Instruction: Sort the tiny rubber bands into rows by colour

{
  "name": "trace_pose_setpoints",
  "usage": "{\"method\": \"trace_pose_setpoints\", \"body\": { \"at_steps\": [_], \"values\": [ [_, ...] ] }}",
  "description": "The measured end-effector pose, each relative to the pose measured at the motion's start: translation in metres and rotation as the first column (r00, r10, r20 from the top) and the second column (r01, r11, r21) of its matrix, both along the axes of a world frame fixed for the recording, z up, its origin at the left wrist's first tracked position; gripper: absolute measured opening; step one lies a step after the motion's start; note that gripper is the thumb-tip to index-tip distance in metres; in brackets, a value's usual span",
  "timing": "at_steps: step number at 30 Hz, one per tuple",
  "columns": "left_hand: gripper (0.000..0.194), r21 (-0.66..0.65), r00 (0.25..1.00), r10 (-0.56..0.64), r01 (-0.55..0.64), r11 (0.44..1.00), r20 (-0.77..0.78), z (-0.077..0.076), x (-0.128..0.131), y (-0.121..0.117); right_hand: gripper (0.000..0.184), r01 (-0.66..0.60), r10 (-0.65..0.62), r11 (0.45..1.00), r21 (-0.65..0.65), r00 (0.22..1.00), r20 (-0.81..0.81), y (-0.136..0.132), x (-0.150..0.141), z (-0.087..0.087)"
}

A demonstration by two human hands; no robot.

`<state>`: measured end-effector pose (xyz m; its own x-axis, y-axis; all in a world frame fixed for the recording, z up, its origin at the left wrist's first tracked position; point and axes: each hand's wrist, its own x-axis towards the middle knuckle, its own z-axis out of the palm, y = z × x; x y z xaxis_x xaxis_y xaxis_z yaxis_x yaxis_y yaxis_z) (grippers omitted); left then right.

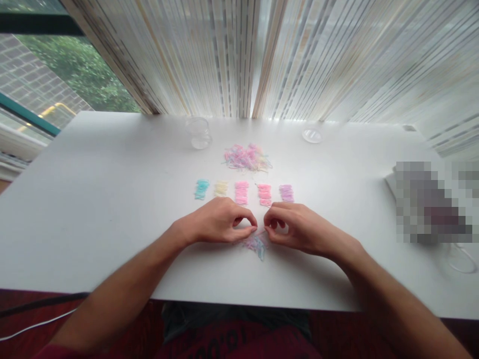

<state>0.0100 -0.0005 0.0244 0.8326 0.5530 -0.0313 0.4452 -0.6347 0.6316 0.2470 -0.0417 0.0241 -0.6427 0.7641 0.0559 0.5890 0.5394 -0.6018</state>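
Note:
My left hand (228, 222) and my right hand (292, 224) face each other, fingertips a small gap apart. Each pinches thumb against forefinger; whatever is between the tips is too small to make out. Just below them lies a small loose pile of thin pastel strands (256, 247), which look like small elastic bands. Beyond my hands runs a row of sorted bundles: turquoise (201, 189), pale yellow (220, 188), pink (241, 192), coral pink (264, 194) and lilac (286, 193). Farther back sits a larger mixed pastel heap (247, 157).
A clear round jar (199, 133) stands at the back of the white table (112, 199), with a clear lid (312, 135) to its right. A blurred-out object (430, 204) lies at the right, near a white cable (462, 264). Striped curtains (209, 60) hang behind.

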Motion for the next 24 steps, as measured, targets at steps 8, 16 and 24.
{"method": "trace_pose_setpoints", "body": {
  "at_steps": [8, 16, 24],
  "values": [
    [0.016, 0.133, 0.99, 0.074, -0.091, 0.987, 0.122, -0.0012, -0.0007, 0.0019, 0.007, 0.05, -0.042, 0.99, 0.131, 0.997, -0.068, -0.0002, 0.0044, 0.0006],
    [0.016, 0.175, 0.973, 0.115, -0.151, 0.973, 0.199, -0.0014, -0.0015, 0.0017, 0.004, 0.065, -0.04, 0.972, 0.228, 0.993, -0.113, 0.0036, 0.0048, -0.0041],
    [0.015, 0.205, 0.967, 0.136, -0.181, 0.962, 0.214, -0.0021, -0.0011, 0.0023, 0.008, 0.101, -0.067, 0.945, 0.311, 0.991, -0.117, 0.004, 0.0009, -0.0037]
  ]
}}
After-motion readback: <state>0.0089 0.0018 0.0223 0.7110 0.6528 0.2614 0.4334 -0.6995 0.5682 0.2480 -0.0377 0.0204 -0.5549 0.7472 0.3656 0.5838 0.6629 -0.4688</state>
